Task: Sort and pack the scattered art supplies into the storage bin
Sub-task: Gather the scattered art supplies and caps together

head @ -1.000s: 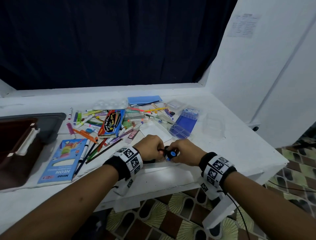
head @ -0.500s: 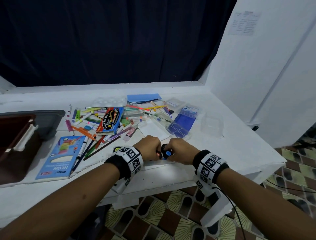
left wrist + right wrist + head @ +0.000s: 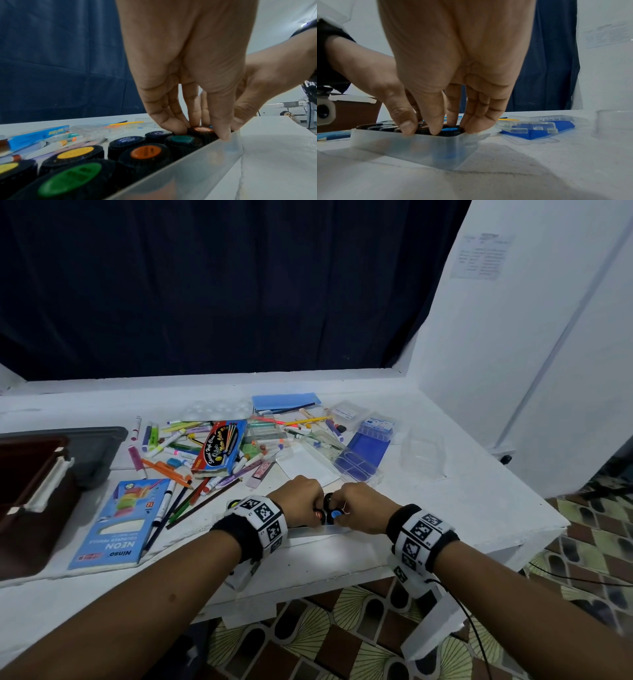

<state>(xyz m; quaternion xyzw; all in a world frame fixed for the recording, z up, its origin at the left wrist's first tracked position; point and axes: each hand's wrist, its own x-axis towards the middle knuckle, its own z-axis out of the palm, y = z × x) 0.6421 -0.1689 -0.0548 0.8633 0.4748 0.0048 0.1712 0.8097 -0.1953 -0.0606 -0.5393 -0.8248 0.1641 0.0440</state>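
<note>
A clear plastic case (image 3: 308, 531) near the table's front edge holds several black-capped paint bottles (image 3: 145, 150) with coloured tops. My left hand (image 3: 301, 501) reaches down into the case's right end. Its fingers (image 3: 193, 115) and thumb pinch an orange-topped bottle (image 3: 202, 129). My right hand (image 3: 363, 508) is close beside it, and its thumb and fingers (image 3: 476, 121) grip a blue-topped bottle (image 3: 449, 129) at the case's corner (image 3: 457, 148). The grey storage bin (image 3: 92, 446) is at the far left.
Markers, pencils and crayon boxes (image 3: 219, 445) lie scattered across the middle of the table. A blue pencil box (image 3: 123, 522) lies left of my hands. A blue-and-clear palette case (image 3: 366, 450) and a clear tub (image 3: 423, 451) sit to the right. A brown box (image 3: 30, 491) is by the bin.
Both hands stay at the case's right end. The right hand has drawn slightly closer to the left, with the blue-topped bottle between them.
</note>
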